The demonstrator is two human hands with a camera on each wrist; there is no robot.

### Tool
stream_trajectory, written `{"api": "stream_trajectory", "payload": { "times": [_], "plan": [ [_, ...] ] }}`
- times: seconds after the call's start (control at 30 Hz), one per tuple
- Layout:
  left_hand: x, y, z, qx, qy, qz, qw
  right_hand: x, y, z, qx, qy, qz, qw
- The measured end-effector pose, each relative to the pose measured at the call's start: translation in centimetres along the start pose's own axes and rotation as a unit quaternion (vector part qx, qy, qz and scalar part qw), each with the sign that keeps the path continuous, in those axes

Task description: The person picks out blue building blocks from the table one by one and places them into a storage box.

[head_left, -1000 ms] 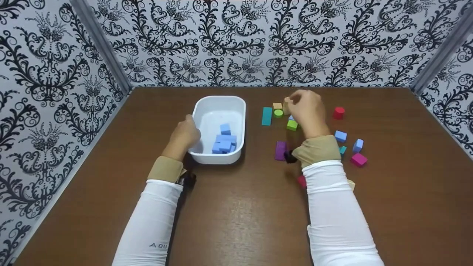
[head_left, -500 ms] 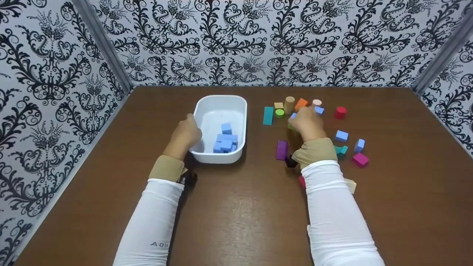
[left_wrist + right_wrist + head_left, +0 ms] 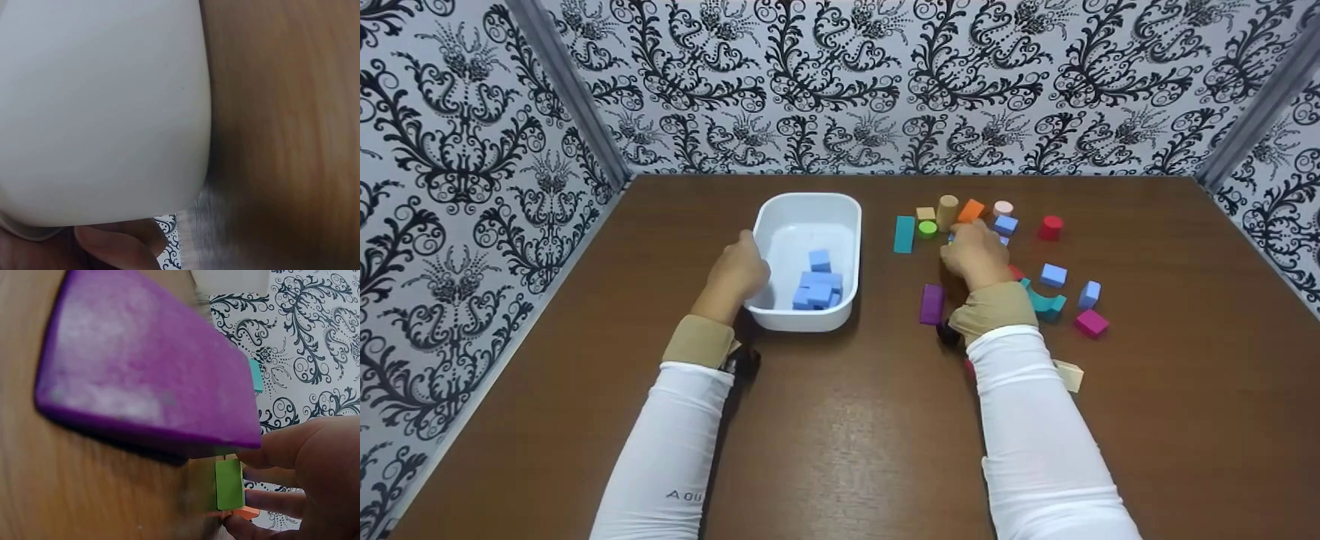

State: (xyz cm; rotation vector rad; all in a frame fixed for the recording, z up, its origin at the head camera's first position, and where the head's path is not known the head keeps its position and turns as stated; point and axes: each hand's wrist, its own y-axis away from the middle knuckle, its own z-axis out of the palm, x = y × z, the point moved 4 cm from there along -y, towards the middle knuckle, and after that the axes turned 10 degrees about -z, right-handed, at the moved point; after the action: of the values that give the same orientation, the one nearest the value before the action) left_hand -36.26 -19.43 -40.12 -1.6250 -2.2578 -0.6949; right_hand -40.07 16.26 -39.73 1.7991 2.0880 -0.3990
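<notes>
My left hand (image 3: pixel 733 271) grips the left rim of a white plastic tub (image 3: pixel 765 217); its fingers (image 3: pixel 121 247) show at the tub's edge in the left wrist view. Several light blue blocks (image 3: pixel 819 280) lie inside. On the right, my right hand (image 3: pixel 976 255) reaches down among loose blocks, hiding some of them in the head view. In the right wrist view its fingers are spread around a lime green block (image 3: pixel 229 484), with slivers of blue just behind it. A purple block (image 3: pixel 146 365) stands nearer the wrist.
Around the right hand lie a teal block (image 3: pixel 904 234), a tan cylinder (image 3: pixel 947 213), an orange block (image 3: pixel 971 211), a red cylinder (image 3: pixel 1051 228), blue blocks (image 3: pixel 1054 275), a teal arch (image 3: pixel 1044 304) and a magenta block (image 3: pixel 1091 324). Patterned walls enclose the brown table (image 3: pixel 840 420).
My right hand has come down from beside the tan cylinder, leaving it standing, and drawn back toward me over the green block. My left hand and the tub stay put.
</notes>
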Motion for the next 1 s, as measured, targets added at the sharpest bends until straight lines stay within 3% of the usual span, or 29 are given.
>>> {"api": "stream_trajectory", "payload": {
  "times": [0.43,0.77,1.0],
  "plan": [
    [0.07,0.05,0.02,0.008,-0.002,0.003,1.0000,-0.49,-0.18,-0.15,0.072,0.030,0.003,0.9970],
    [0.11,0.29,-0.11,0.005,0.005,0.009,0.9999,-0.67,-0.35,0.03,0.068,0.065,0.001,0.9956],
    [0.17,0.35,-0.14,0.005,0.002,0.008,1.0000,-0.76,-0.20,-0.18,0.054,0.057,-0.005,0.9969]
  ]
}}
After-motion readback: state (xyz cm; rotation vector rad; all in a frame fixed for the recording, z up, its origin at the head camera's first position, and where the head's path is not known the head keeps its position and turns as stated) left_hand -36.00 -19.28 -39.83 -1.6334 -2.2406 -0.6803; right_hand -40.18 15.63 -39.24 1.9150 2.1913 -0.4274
